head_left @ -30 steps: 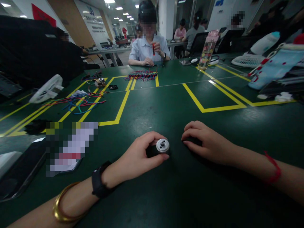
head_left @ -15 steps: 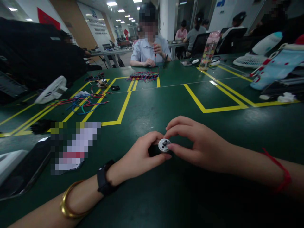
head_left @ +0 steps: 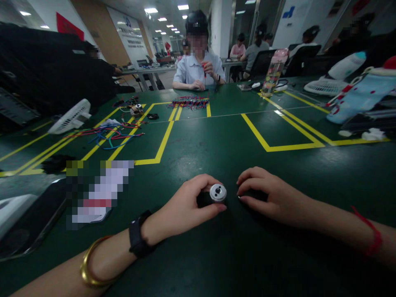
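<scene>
Between the thumb and fingers of my left hand (head_left: pixel 188 202) stands a small round motor (head_left: pixel 218 192), its silver end face turned up. That face has a dark centre with small holes beside it; my fingers cover part of the motor's side. Just to the right, my right hand (head_left: pixel 266 194) rests low over the table, apart from the motor. Its fingers are curved, with a gap between thumb and forefinger. A tiny bright speck shows at the thumb tip, too small to name.
A phone-like slab (head_left: pixel 34 218) and a blurred pale item (head_left: pixel 102 194) lie at left. Beyond are loose wires (head_left: pixel 114 134), a white fan (head_left: pixel 71 116) and a wire bundle (head_left: pixel 190 102). A bottle (head_left: pixel 274 72) stands back right. Opposite, a person (head_left: pixel 198 68) holds a red-handled screwdriver.
My right hand has come off the motor's top and moved right and down to the table. My left hand still holds the motor in nearly the same place.
</scene>
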`<state>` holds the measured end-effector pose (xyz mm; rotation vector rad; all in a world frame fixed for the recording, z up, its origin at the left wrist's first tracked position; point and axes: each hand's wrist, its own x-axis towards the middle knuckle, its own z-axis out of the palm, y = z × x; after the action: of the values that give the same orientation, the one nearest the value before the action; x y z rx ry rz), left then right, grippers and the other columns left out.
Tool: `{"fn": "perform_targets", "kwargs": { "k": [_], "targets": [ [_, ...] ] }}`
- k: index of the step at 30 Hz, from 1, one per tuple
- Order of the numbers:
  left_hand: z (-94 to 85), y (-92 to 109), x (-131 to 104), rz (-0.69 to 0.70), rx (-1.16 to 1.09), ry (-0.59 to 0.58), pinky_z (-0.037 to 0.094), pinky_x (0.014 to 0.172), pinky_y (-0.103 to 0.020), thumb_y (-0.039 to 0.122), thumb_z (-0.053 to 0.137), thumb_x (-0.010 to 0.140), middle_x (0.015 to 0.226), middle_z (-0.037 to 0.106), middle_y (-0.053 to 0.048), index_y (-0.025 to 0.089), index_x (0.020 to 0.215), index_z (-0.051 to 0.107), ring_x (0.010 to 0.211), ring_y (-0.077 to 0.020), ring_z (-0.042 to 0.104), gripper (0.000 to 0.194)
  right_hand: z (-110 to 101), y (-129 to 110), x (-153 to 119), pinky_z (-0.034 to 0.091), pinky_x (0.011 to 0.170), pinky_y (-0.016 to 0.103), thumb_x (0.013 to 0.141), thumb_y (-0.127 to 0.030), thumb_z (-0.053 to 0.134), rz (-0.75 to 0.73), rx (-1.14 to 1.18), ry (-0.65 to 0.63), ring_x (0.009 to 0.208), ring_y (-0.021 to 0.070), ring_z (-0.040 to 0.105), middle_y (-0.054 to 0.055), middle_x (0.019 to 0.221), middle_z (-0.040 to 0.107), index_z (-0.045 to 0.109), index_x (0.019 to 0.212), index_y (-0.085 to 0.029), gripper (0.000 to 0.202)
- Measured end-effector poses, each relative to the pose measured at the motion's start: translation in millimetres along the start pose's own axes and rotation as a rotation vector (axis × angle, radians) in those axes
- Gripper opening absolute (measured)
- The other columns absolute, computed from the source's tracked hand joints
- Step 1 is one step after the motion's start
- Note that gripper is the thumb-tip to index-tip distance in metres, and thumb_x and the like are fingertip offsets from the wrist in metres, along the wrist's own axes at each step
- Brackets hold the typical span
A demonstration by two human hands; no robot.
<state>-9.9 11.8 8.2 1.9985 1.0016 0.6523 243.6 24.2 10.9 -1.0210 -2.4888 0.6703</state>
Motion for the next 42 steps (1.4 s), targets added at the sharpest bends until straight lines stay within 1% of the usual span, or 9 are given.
{"fn": "perform_targets", "kwargs": {
  "k": [5,16,25,28,30,32,36,39,42],
  "targets": [
    [0.1,-1,0,-0.005,0.019,-0.004,0.048,0.082,-0.032,0.028,0.070,0.083,0.104,0.064,-0.002,0.021,0.107,0.058,0.093,-0.0177,0.060,0.028,7,5,-3,0.046,0.091,0.040,0.089,-0.025,0.060,-0.026,-0.031,0.003,0.107,0.0225,0.053,0.008,0.112,0.058,0.067,0.098,-0.022,0.012],
    [0.3,1,0,-0.007,0.007,0.006,0.047,0.084,-0.032,0.026,0.070,0.082,0.104,0.064,-0.002,0.021,0.107,0.058,0.094,-0.0173,0.060,0.028,6,7,-7,0.046,0.094,0.040,0.088,-0.027,0.061,0.029,0.054,0.030,0.109,0.0220,0.054,0.007,0.115,0.060,0.062,0.111,-0.023,0.023],
    [0.4,1,0,-0.016,-0.015,0.003,0.048,0.082,-0.032,0.025,0.070,0.082,0.103,0.064,-0.003,0.020,0.106,0.059,0.092,-0.0182,0.061,0.027,5,2,-5,0.048,0.091,0.041,0.083,-0.024,0.065,0.012,0.023,0.028,0.107,0.0237,0.055,0.009,0.113,0.060,0.063,0.103,-0.021,0.020],
    [0.5,2,1,-0.012,-0.026,0.007,0.049,0.082,-0.032,0.025,0.070,0.081,0.102,0.064,-0.003,0.020,0.105,0.059,0.091,-0.0182,0.061,0.027,2,0,0,0.048,0.087,0.043,0.084,-0.024,0.064,-0.010,-0.043,-0.006,0.105,0.0254,0.055,0.009,0.113,0.060,0.066,0.096,-0.021,0.013],
    [0.3,2,1,-0.008,-0.024,0.012,0.048,0.082,-0.032,0.025,0.070,0.081,0.101,0.065,-0.003,0.020,0.105,0.059,0.091,-0.0181,0.061,0.027,-3,-3,6,0.049,0.084,0.042,0.085,-0.023,0.062,-0.015,-0.083,-0.056,0.099,0.0248,0.057,0.009,0.110,0.061,0.067,0.093,-0.021,0.010],
    [0.3,2,1,-0.002,-0.012,0.015,0.048,0.081,-0.032,0.026,0.070,0.081,0.100,0.065,-0.003,0.019,0.104,0.059,0.090,-0.0179,0.061,0.026,-11,-11,14,0.049,0.082,0.039,0.085,-0.021,0.061,-0.010,-0.077,-0.063,0.094,0.0222,0.059,0.007,0.106,0.061,0.067,0.093,-0.021,0.009],
    [1.8,-1,1,0.008,0.025,0.029,0.047,0.075,-0.031,0.027,0.071,0.080,0.097,0.064,-0.003,0.019,0.103,0.059,0.085,-0.0176,0.059,0.027,-20,-33,30,0.047,0.085,0.032,0.087,-0.021,0.061,-0.075,0.047,0.117,0.095,0.0181,0.059,0.006,0.103,0.060,0.065,0.093,-0.019,0.008],
    [3.8,-4,1,0.007,0.040,0.042,0.047,0.072,-0.030,0.029,0.070,0.081,0.093,0.063,-0.002,0.018,0.102,0.058,0.081,-0.0168,0.058,0.027,-16,-43,37,0.047,0.085,0.030,0.086,-0.020,0.063,-0.126,0.099,0.114,0.095,0.0168,0.059,0.005,0.104,0.059,0.067,0.093,-0.019,0.008],
    [4.7,-4,1,0.006,0.047,0.044,0.047,0.073,-0.030,0.029,0.069,0.081,0.094,0.062,-0.002,0.018,0.103,0.058,0.083,-0.0170,0.058,0.027,-8,-44,39,0.048,0.082,0.031,0.086,-0.020,0.063,-0.099,0.120,0.074,0.091,0.0168,0.060,0.005,0.102,0.060,0.068,0.092,-0.020,0.008]
  ]
}}
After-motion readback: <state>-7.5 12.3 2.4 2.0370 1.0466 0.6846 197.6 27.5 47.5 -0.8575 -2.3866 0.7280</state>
